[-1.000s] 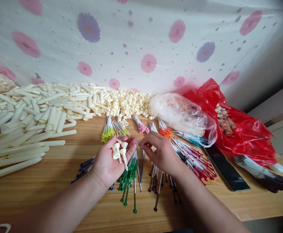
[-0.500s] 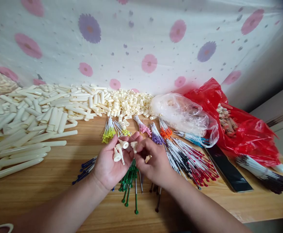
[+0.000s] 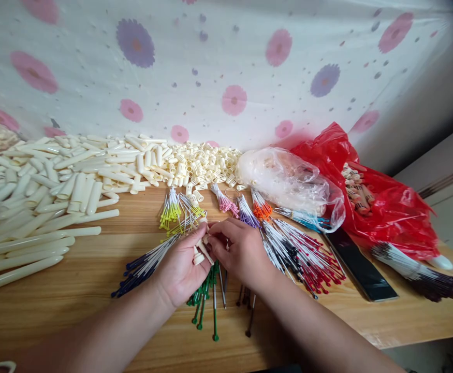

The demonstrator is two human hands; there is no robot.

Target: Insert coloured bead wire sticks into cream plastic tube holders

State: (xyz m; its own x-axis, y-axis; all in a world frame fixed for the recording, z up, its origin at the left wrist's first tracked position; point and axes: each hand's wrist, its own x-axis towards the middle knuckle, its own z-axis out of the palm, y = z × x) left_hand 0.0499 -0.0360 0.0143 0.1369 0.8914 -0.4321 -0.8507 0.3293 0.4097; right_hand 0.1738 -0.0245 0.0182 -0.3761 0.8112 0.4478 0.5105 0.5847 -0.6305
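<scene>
Left hand point(image 3: 179, 267) has closed its grip on the cream pegs point(image 3: 199, 255); right hand point(image 3: 237, 252), at 3 o'clock, now pinches one.

Cream plastic tubes point(image 3: 35, 202) lie left of the hands; green-tipped pins point(image 3: 206, 295) beneath them; a crumpled red plastic bag point(image 3: 389, 207) right; white cloth with pink and purple flowers point(image 3: 226, 77) beyond.

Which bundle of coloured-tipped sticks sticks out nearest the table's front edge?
The green-tipped bundle, lying under and between the left hand and right hand. Its tips reach closest to the front edge; the yellow bundle and orange bundle lie farther back.
</scene>
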